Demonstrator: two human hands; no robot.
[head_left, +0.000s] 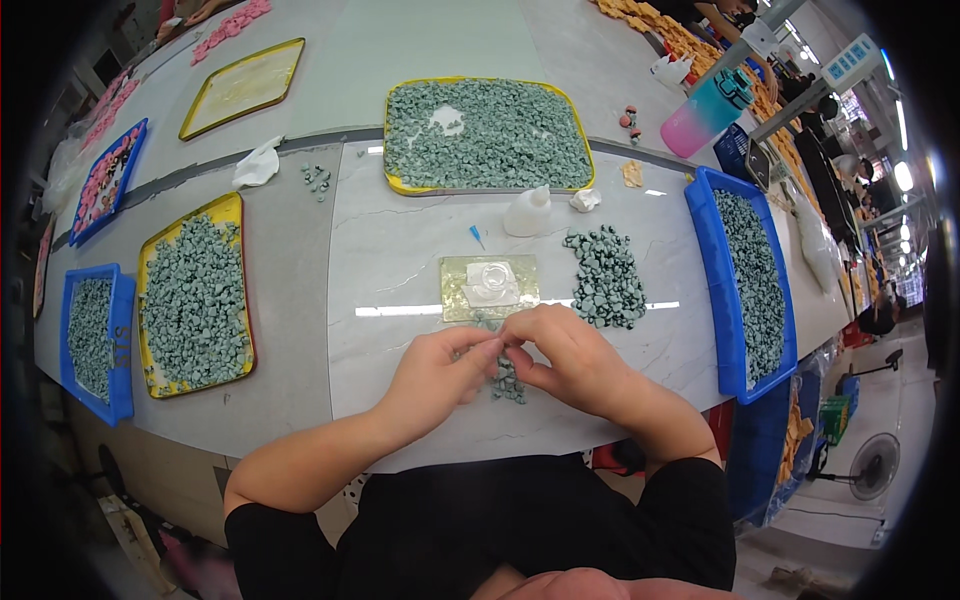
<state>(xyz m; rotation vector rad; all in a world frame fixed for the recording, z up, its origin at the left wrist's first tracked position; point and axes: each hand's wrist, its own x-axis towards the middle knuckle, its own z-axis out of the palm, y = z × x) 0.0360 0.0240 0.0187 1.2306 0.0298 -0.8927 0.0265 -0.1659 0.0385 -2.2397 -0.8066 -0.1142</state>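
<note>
Both hands are found over the near part of the marbled tabletop [390, 245]. The left hand [430, 372] and the right hand [572, 355] are brought together at the fingertips, thumbs and forefingers bent inward as in a pinch. Whether a piece is gripped between them cannot be told, the contact being covered by the fingers.

A small cluster of grey-green pieces [509, 388] is noted on the tabletop, directly below the fingertips. Just beyond lies a translucent yellowish plate [454, 306], on which a white patch [490, 284] is borne. A larger heap of similar pieces [607, 282] is seen to the right of it. A white squeeze bottle [527, 214] and a blue dispensing tip [476, 236] are placed behind the plate.

For sound handling, it is judged that pieces should be picked singly, held lightly by their edges, and steadied low over the tabletop. The fingertips should be kept clean.
</note>
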